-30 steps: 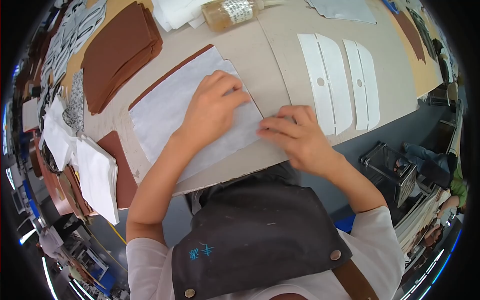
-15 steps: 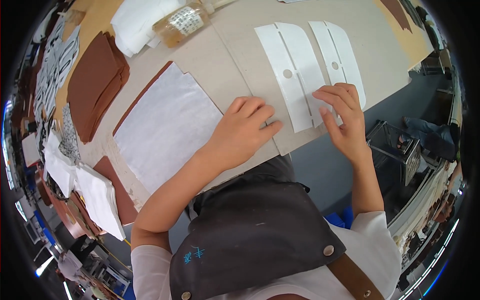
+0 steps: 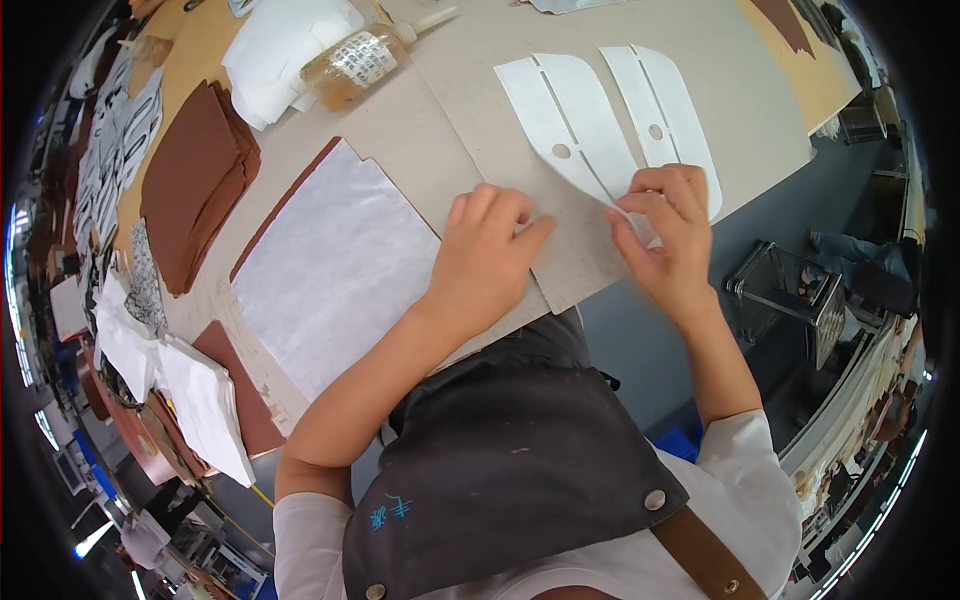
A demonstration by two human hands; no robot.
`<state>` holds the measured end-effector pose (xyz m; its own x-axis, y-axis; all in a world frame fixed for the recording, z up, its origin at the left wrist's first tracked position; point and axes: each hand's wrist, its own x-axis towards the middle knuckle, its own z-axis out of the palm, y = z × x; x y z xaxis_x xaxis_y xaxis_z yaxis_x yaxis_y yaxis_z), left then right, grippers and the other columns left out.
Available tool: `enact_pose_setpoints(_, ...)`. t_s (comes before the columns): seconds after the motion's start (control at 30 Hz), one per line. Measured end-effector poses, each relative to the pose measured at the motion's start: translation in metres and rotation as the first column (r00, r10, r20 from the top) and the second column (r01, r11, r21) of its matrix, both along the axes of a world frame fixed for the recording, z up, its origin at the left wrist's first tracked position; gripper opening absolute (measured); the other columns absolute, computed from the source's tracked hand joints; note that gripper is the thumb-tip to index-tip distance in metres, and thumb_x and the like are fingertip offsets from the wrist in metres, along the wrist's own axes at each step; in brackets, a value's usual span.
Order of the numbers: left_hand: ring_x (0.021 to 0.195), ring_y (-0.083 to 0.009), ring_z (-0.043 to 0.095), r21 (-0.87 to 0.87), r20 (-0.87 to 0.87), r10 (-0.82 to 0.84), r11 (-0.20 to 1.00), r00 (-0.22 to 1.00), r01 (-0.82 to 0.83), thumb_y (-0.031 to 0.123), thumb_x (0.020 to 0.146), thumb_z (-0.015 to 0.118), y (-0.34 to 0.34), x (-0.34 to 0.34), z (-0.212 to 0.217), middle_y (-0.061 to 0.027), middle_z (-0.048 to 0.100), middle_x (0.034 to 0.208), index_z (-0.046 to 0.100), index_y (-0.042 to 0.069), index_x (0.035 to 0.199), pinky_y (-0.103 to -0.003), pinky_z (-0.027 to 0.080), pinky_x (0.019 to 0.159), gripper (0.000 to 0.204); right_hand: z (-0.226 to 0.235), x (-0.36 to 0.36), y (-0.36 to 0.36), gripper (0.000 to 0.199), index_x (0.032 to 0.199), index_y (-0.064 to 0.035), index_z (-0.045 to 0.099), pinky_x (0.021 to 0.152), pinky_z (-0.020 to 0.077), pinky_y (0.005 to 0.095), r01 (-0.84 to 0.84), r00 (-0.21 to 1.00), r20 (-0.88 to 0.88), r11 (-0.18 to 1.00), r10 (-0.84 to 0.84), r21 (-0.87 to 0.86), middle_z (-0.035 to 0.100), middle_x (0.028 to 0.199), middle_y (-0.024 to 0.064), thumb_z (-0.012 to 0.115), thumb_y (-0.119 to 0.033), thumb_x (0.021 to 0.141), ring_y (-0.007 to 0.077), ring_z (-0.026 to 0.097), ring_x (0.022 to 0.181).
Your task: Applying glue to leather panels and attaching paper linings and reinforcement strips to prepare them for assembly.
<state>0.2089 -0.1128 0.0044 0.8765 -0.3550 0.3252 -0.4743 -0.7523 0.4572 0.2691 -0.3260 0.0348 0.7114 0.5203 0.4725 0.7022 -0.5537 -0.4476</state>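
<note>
Two white die-cut pieces, each with a long slot and a round hole, lie side by side on the grey table board. My right hand (image 3: 672, 240) pinches the near end of the left white slotted piece (image 3: 590, 115), and that end curls up off the board. Beside it, partly under the same hand's knuckles, the other white slotted piece (image 3: 680, 105) lies flat. My left hand (image 3: 488, 245) rests on the board with loosely bent fingers and thumb apart, holding nothing. Left of it is a large white sheet (image 3: 335, 265) with a brown layer showing along its edge.
A plastic bottle (image 3: 355, 68) with amber liquid and a nozzle lies at the back by crumpled white paper (image 3: 275, 50). Stacked brown pieces (image 3: 195, 190) and white pieces (image 3: 208, 410) sit to the left. Past the table's right edge stands a metal-framed stool (image 3: 790, 300), near a seated person.
My right hand has closed on the left slotted piece's near end and raised it. My left hand has shifted slightly. The whole view has tilted a little.
</note>
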Motion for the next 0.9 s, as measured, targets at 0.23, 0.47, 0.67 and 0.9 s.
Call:
enact_pose_setpoints(0.23, 0.112, -0.0261, 0.045, -0.547, -0.111, 0.608, 0.623, 0.786, -0.559, 0.013, 0.068, 0.08, 0.04, 0.003, 0.038, -0.012, 0.045, 0.125, 0.052, 0.005, 0.128, -0.039, 0.037, 0.098, 0.066, 0.063, -0.005, 0.012, 0.02, 0.076, -0.0024, 0.061, 0.072, 0.0405, 0.032, -0.066, 0.996, 0.075, 0.978, 0.052, 0.195, 0.058, 0.086, 0.0066, 0.073, 0.004, 0.063, 0.023, 0.049, 0.083)
enact_pose_setpoints(0.47, 0.098, -0.0134, 0.051, -0.806, -0.571, 0.078, 0.133, 0.817, -0.577, 0.01, 0.078, 0.076, 0.108, -0.045, 0.055, -0.0031, 0.058, 0.101, 0.065, 0.001, 0.097, -0.029, 0.039, 0.089, 0.023, 0.065, -0.005, 0.048, 0.012, 0.079, 0.0004, 0.059, 0.076, 0.0395, 0.0286, -0.158, 0.885, -0.343, 0.896, 0.315, 0.416, 0.056, 0.091, 0.0069, 0.07, 0.001, 0.075, 0.0172, 0.049, 0.086)
enact_pose_setpoints(0.67, 0.081, -0.0086, 0.052, -0.613, -0.702, 0.313, 0.192, 0.64, -0.766, 0.007, 0.08, 0.074, 0.139, -0.104, 0.059, -0.0006, 0.059, 0.088, 0.068, -0.001, 0.084, -0.024, 0.04, 0.073, 0.011, 0.035, 0.005, 0.108, 0.007, 0.085, 0.0014, 0.061, 0.074, 0.0402, 0.0227, -0.036, 0.557, -0.708, 0.864, 0.434, 0.502, 0.055, 0.093, 0.004, 0.066, -0.003, 0.085, 0.009, 0.051, 0.084)
enact_pose_setpoints(0.9, 0.077, -0.0074, 0.057, -0.549, -0.819, 0.275, -0.124, 0.503, -0.826, 0.006, 0.083, 0.071, 0.175, -0.139, 0.051, -0.0003, 0.064, 0.083, 0.068, -0.002, 0.09, -0.022, 0.043, 0.072, 0.012, 0.016, 0.018, 0.177, 0.011, 0.091, 0.0001, 0.064, 0.075, 0.0424, 0.0225, 0.004, 0.203, -0.916, 0.935, 0.346, 0.354, 0.063, 0.089, 0.0021, 0.067, -0.009, 0.087, 0.0072, 0.055, 0.083)
